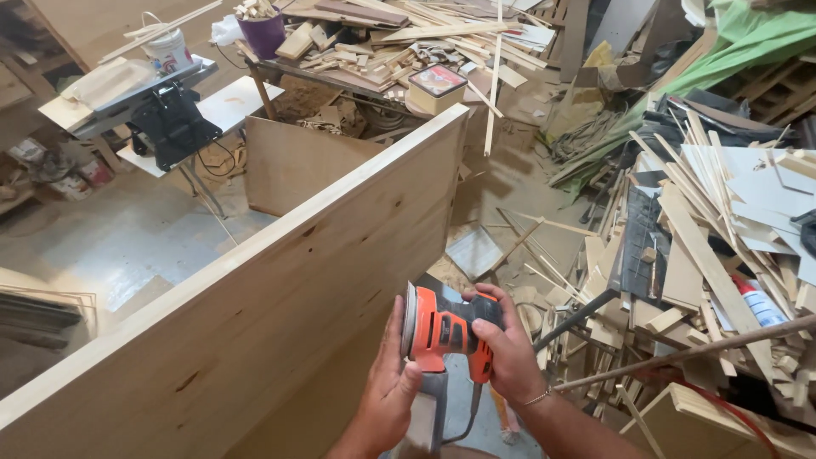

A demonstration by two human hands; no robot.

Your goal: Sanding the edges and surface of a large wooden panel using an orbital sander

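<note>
One orange sander [446,327], near centre. Two hands on it: left hand [387,387], right hand [508,353]. One upright plywood panel [255,297], running near left to far centre. One purple bucket [263,34], one white bucket [167,51], both far left. One square tin [437,87], far centre. Scrap strips on right: too many to count.

Even soft daylight, sharp focus, slight wide-angle bend at edges

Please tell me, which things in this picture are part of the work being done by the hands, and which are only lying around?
In the work:
- orange sander, held by left hand and right hand
- upright wooden panel beside it

Lying about:
- pile of wood offcuts
- purple bucket
- white bucket
- green sheet
</note>
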